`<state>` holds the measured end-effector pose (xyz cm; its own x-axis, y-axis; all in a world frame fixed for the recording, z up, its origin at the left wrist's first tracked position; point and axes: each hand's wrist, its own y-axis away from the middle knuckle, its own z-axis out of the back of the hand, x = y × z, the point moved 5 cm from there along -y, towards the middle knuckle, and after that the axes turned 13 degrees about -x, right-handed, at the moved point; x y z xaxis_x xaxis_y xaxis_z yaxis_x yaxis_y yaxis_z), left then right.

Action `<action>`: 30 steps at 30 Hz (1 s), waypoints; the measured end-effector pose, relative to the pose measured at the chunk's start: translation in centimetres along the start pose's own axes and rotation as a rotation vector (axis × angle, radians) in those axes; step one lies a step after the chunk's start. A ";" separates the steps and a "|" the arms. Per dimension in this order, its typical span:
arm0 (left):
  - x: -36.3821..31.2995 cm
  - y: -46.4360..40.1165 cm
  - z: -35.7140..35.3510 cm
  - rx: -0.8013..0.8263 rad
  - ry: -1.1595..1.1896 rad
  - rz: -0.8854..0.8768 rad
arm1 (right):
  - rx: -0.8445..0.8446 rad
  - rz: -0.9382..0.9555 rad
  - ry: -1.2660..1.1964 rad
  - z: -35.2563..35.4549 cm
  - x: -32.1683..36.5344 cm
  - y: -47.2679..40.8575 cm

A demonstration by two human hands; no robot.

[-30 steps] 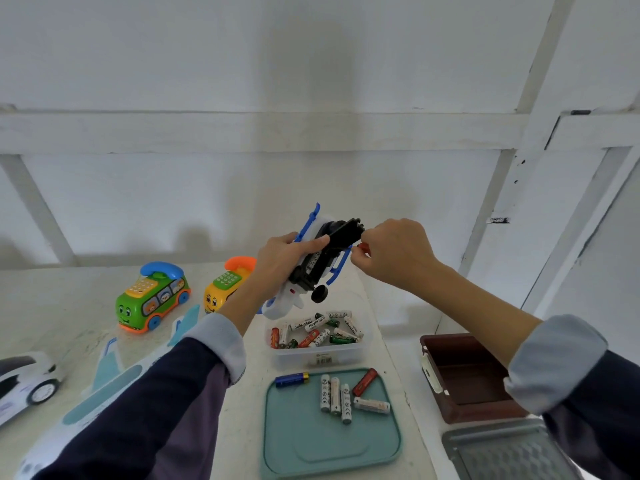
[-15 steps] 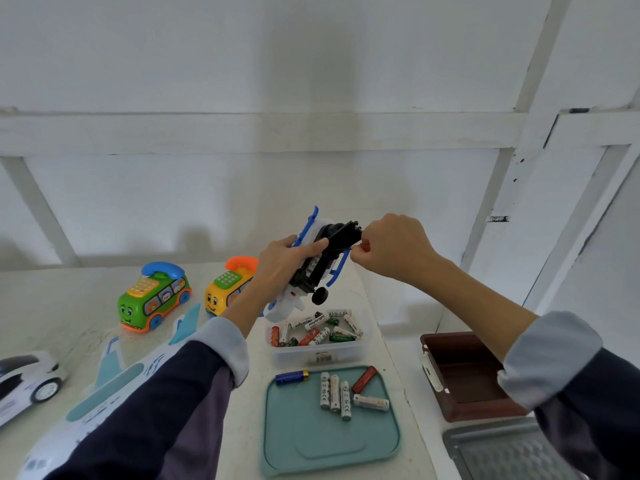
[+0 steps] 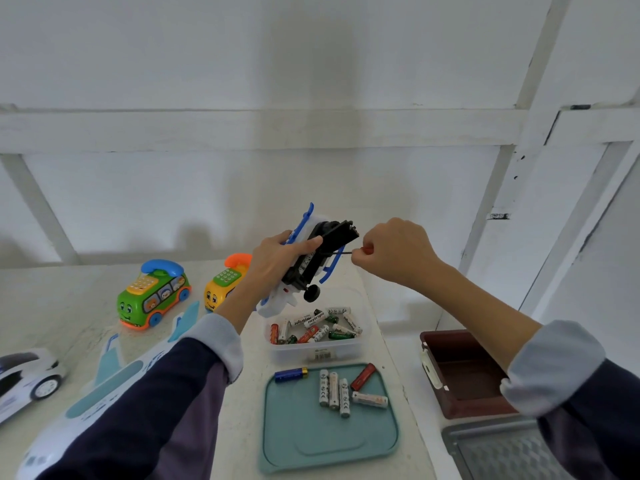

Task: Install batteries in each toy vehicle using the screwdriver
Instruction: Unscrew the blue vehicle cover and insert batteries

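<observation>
Above the tub of batteries (image 3: 313,344), the left hand (image 3: 277,254) grips the upturned toy helicopter (image 3: 308,261) while the right hand (image 3: 391,251) pinches the screwdriver (image 3: 341,252) at its underside; four other toys apparently await batteries.

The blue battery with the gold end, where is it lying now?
In the head view, the blue battery lies at the far-left corner of the teal tray, just in front of the clear battery box.

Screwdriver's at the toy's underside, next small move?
Probably keep turning the screwdriver with the right hand: its shaft reaches the black underside of the toy plane, which the left hand holds tilted up, and the cover looks closed.
</observation>
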<state>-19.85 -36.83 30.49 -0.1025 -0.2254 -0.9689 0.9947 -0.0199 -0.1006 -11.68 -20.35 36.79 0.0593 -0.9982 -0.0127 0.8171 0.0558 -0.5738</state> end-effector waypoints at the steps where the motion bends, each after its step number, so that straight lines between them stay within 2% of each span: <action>1: 0.1 0.0 0.0 0.006 0.032 0.026 | -0.011 -0.002 0.015 0.1 0.0 0.0; 7: 0.3 0.7 0.0 0.002 0.130 0.127 | -0.022 0.038 0.101 0.4 1.3 0.0; 20: 0.4 0.9 0.4 -0.023 0.053 -0.028 | -0.007 0.032 0.050 0.5 1.9 -0.2; 30: 0.7 1.0 0.1 -0.016 0.053 -0.052 | 0.011 -0.010 0.018 0.5 2.0 0.6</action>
<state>-18.92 -37.08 29.78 -0.1548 -0.1724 -0.9728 0.9879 -0.0150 -0.1546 -10.76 -22.35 36.84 0.0408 -0.9989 -0.0222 0.8237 0.0462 -0.5652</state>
